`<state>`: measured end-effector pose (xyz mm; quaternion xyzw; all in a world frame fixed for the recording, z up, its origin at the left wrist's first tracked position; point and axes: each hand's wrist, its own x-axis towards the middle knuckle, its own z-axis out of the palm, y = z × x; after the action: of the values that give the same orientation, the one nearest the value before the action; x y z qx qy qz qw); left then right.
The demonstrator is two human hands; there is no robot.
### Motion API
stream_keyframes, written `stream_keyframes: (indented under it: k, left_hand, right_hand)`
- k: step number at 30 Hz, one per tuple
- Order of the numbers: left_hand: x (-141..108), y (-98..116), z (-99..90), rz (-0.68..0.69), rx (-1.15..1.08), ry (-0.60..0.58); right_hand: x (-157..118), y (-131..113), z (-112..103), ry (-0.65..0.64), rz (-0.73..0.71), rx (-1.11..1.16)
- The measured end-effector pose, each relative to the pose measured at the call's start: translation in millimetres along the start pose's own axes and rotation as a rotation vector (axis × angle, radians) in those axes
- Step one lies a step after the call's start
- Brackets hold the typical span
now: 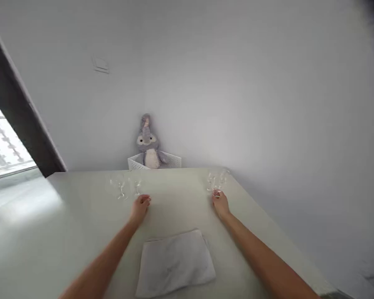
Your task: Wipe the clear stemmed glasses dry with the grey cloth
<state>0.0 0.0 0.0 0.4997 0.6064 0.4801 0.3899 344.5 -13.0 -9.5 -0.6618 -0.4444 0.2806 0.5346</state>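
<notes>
My right hand (220, 203) is closed around the lower part of a small clear stemmed glass (216, 191) on the right side of the table. More clear glasses (222, 178) stand just behind it, their outlines faint. My left hand (140, 207) rests near the table surface with its fingers curled together, and I see nothing in them. Just beyond that hand is a clear stemmed glass (137, 187), with another stemmed glass (121, 189) to its left. Between my forearms a folded grey-white cloth (177, 263) lies flat.
The pale table (174, 207) runs back to a white perforated basket (173, 161) holding a grey plush toy (148, 143). Plain walls rise behind and on the right. At the left are a dark window frame (18, 99) and a bright window (6, 139).
</notes>
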Motion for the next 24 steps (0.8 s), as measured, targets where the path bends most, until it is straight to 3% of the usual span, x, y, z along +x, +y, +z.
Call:
stream_keyframes:
  k: [4,7,12,17,21,24]
  left_hand:
    - [-4,1,8.9,0.006,0.025,-0.007]
    - [-8,3,17.7,0.012,0.053,-0.038]
    - [-21,12,42.6,0.011,0.089,-0.144]
    - [-30,20,79.3,0.035,0.102,-0.276]
    - [-28,26,100.1,0.043,0.108,-0.356]
    - [-27,28,102.6,0.044,0.12,-0.38]
  right_hand:
    - [-15,1,25,-0.077,-0.006,0.018]
    - [-16,3,31,-0.09,0.0,0.047]
    - [15,4,22,0.055,0.081,0.096]
    - [51,-3,29,0.069,0.138,0.173]
    - [55,-11,43,0.038,0.149,0.201]
    - [45,-16,56,-0.006,0.138,0.195]
